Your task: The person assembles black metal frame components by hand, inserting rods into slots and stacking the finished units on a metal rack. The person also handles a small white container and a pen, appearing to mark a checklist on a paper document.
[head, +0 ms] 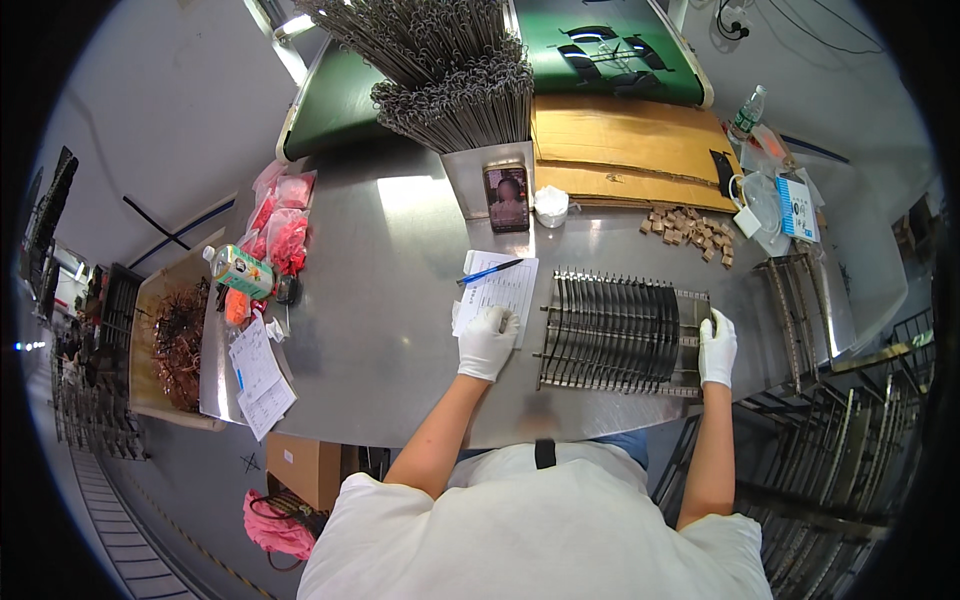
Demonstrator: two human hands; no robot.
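My left hand [487, 345], in a white glove with the fingers curled, rests on the lower part of a printed paper form [495, 289]; whether it holds anything is hidden. A blue and black pen [490, 271] lies across the form above it. To the right, a metal rack [688, 341] carries a row of dark curved strips [615, 330] set side by side. My gloved right hand [718, 349] grips the right edge of this rack, fingers over its end bar. Both forearms reach in from the near edge of the metal table [360, 315].
Hooked metal rods [457, 97] fill a metal bin behind a propped phone [507, 199]. Small tan blocks [690, 229] lie before cardboard sheets [622, 142]. Another rack [795, 322] stands at right. Bags of red parts [289, 232], a bottle [244, 271] and papers [259, 375] line the left edge.
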